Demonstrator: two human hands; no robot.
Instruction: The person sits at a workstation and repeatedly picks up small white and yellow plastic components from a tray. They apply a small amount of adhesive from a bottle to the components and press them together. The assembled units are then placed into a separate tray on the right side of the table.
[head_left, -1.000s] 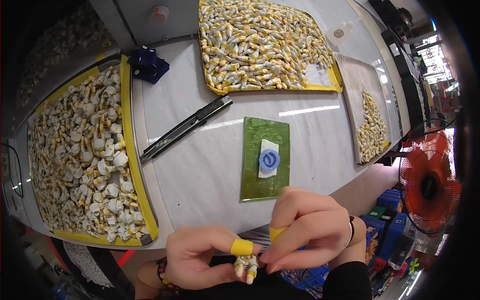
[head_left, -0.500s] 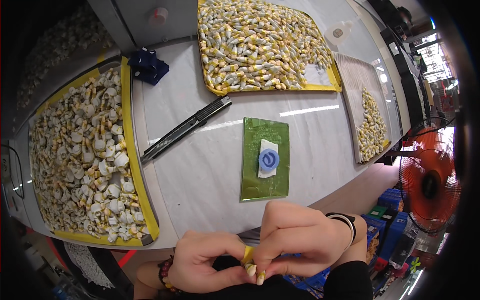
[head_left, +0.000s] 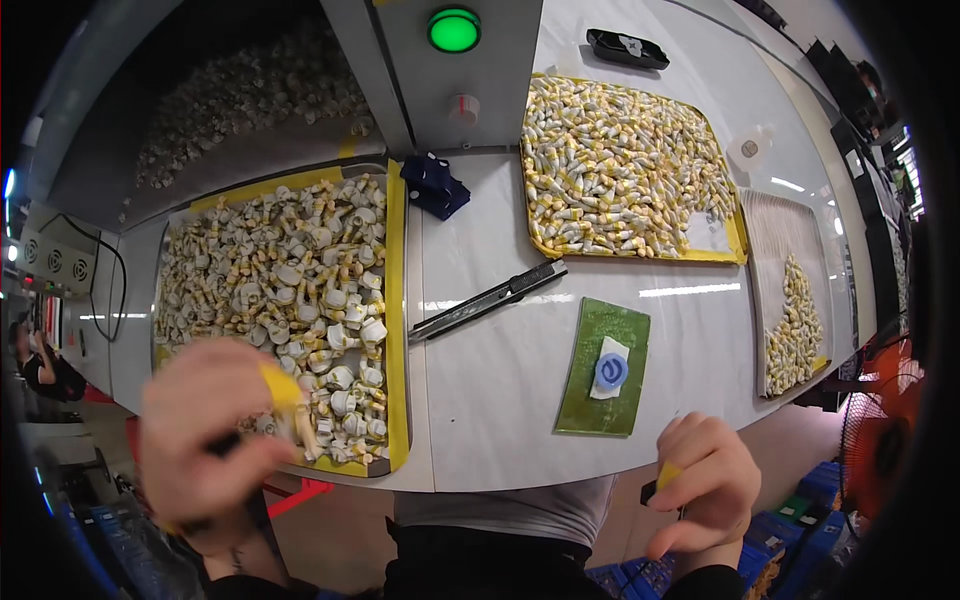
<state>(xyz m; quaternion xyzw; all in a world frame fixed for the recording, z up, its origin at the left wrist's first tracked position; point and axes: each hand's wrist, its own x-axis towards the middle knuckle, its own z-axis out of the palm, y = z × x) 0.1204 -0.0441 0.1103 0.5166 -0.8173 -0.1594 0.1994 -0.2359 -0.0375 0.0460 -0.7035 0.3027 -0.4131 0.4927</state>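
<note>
My left hand (head_left: 205,440), smeared by motion, is over the near edge of the left tray (head_left: 398,330). Its thumb and yellow-wrapped index finger curve toward each other. A small pale piece (head_left: 305,432) shows at their tips; whether they grip it is unclear. That tray is heaped with white knob-shaped pieces (head_left: 290,270) with yellow bands. My right hand (head_left: 708,485) is off the table's front edge, fingers loosely bent, thumb apart, a yellow wrap on the index finger. I see nothing held in it. A small dark thing (head_left: 648,492) shows beside its index finger.
A black box cutter (head_left: 490,300) lies mid-table beside a green mat (head_left: 625,415) bearing a blue disc (head_left: 611,371). Behind are a tray of slim pieces (head_left: 630,170), a dark blue cloth (head_left: 434,185) and a grey housing with a green light (head_left: 454,31). Another tray (head_left: 780,225) stands right.
My hands have separated from above my lap, where they held two small pieces together. The left went left to the tray, the right moved right. The view has shifted left.
</note>
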